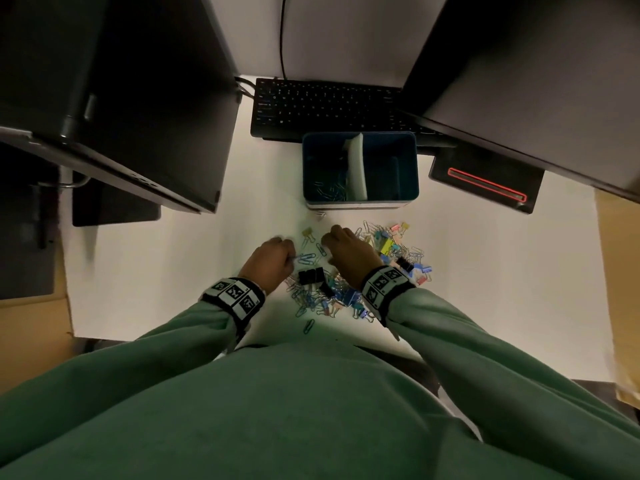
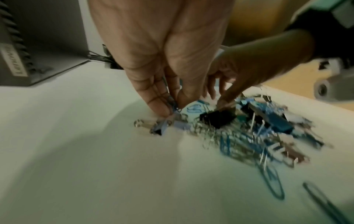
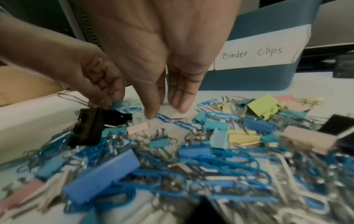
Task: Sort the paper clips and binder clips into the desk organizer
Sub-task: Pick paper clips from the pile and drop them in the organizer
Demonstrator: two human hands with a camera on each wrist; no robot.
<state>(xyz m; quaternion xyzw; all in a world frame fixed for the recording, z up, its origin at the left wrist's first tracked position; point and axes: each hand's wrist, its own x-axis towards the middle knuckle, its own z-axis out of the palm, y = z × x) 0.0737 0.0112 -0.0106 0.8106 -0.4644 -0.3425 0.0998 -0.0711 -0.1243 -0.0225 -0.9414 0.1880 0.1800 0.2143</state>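
the desk organizer (image 1: 360,202) is sitting at the far edge of the white tabletop (image 1: 173,271), just in front of the keyboard (image 1: 325,105), close enough that both hands are reaching it without stretching. a white divider (image 1: 357,168) is splitting it in two. the left compartment is already holding some paper clips (image 1: 329,190); the right one, whose label (image 3: 256,53) is reading "binder clips", is looking empty as far as the dim head view is showing.

the mixed pile (image 1: 346,282) of paper clips and binder clips is lying between the organizer and the person, spread loosely, probably so that single pieces are easier to pick out.

the left hand (image 1: 273,261) is working at the near left edge of the pile, its fingertips (image 2: 162,109) pinching what is looking like a few thin wire paper clips, likely gathering several before one trip to the left compartment. the right hand (image 1: 349,252) is hovering over the middle of the pile with its fingers (image 3: 151,109) pointing straight down and gripping nothing, apparently choosing the next piece. a cluster of black binder clips (image 1: 311,275) is lying between the two wrists, not yet sorted.

most of the pile is remaining, so the job is seeming to be at an early stage.
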